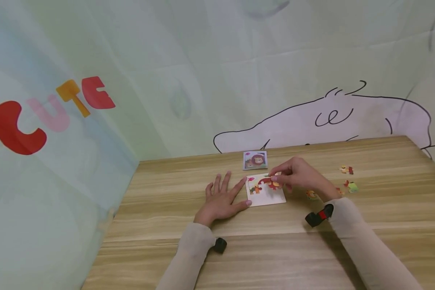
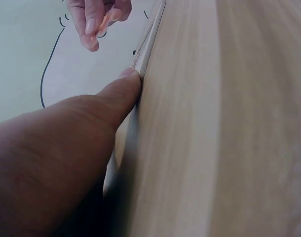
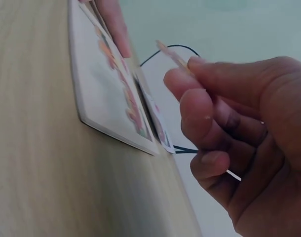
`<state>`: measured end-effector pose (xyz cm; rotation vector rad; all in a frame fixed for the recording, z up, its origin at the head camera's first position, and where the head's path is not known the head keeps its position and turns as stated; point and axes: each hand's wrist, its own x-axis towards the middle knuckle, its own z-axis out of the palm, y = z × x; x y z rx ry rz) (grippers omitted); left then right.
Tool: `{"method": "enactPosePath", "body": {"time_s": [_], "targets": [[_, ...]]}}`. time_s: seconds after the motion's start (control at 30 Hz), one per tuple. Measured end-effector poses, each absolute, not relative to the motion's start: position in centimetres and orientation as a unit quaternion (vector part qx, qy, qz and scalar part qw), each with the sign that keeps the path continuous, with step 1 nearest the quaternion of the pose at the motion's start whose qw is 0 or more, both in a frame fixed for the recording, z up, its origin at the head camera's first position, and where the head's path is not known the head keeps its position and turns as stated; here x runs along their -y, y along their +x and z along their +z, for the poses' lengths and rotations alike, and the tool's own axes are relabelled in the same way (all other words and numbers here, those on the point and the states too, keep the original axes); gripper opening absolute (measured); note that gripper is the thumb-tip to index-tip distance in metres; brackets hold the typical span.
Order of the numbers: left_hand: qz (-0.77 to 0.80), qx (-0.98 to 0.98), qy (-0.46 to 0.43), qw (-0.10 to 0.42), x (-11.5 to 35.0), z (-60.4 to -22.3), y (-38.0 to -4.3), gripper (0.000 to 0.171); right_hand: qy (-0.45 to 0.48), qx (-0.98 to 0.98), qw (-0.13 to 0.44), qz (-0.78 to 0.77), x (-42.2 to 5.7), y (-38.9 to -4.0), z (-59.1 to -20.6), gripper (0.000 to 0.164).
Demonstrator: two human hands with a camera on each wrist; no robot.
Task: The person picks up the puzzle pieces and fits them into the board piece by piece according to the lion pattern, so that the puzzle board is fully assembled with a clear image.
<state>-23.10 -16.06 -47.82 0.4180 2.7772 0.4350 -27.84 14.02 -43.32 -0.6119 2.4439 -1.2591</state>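
Note:
A white square puzzle board (image 1: 270, 200) lies on the table, with joined pieces (image 3: 133, 106) along its far part and bare white nearer the person. My left hand (image 1: 221, 199) rests palm down at the board's left side, fingers spread, thumb and index fingertips at its edge. Over the board's right part, my right hand (image 1: 299, 174) pinches a puzzle piece (image 3: 174, 59) between thumb and index finger. In the right wrist view that piece is tilted and raised above the board, its other fingers curled beneath. The left wrist view shows the same piece as orange.
Just behind the board lies a square lion picture (image 1: 255, 160). Several loose puzzle pieces (image 1: 352, 186) are scattered to the right, some partly hidden by the right wrist. The wooden table (image 1: 159, 201) meets a printed cloth backdrop (image 1: 166, 80) at its far edge.

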Motion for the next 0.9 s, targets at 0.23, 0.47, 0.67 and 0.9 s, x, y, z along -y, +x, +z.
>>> {"method": "enactPosePath", "body": {"time_s": [0.23,0.47,0.67,0.9], "targets": [[0.149,-0.967,0.149,0.146,16.1,-48.2,-23.4,0.084,-0.197,-0.866,0.163,-0.429,-13.5,-27.8,-43.8,0.025],[0.149,-0.967,0.153,0.136,16.1,-48.3,-23.4,0.083,-0.191,-0.866,0.156,-0.435,-13.0,-27.7,-44.2,0.026],[0.155,-0.966,0.15,0.141,16.1,-47.9,-23.2,0.083,-0.173,-0.878,0.137,-0.424,-12.0,-27.5,-44.7,0.026],[0.15,-0.967,0.151,0.139,16.2,-48.0,-23.2,0.083,-0.15,-0.882,0.135,-0.425,-10.8,-27.1,-45.3,0.025]]}}
